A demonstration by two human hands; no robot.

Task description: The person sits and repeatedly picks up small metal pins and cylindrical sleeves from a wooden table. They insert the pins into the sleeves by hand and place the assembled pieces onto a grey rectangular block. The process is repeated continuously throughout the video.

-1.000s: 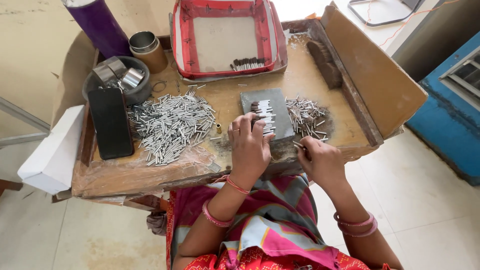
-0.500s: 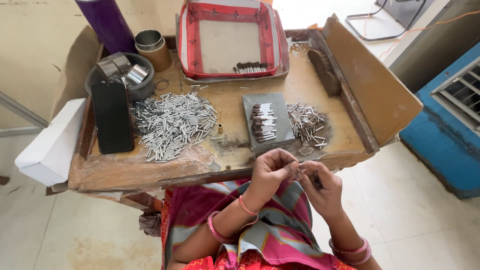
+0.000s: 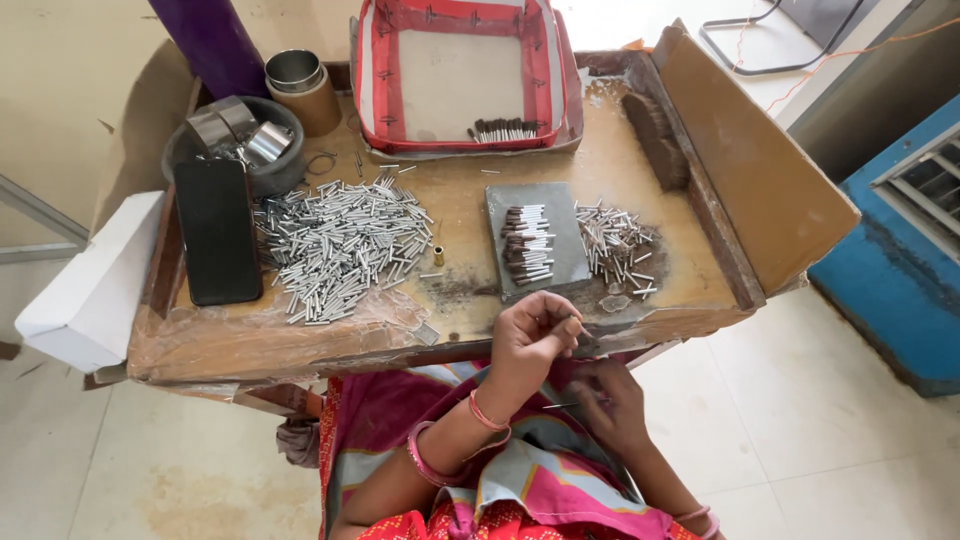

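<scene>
A small metal tube (image 3: pixel 572 322) (light, stiff, likely slippery) is pinched in the left hand (image 3: pixel 530 338) at the table edge (image 3: pixel 300 345), best gripped mid-length, while a thin pin (image 3: pixel 560 406) is grasped by the right hand (image 3: pixel 612 400).

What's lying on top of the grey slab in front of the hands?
On the grey slab lies a stack of small brown-tipped tubes. Whatever is beneath the slab is covered.

hands (image 3: pixel 535 340): 2 | red trays (image 3: pixel 460 75): 1 | grey plates (image 3: pixel 535 240): 1 | black phones (image 3: pixel 217 232): 1 | tube heaps (image 3: pixel 340 245): 2
</scene>
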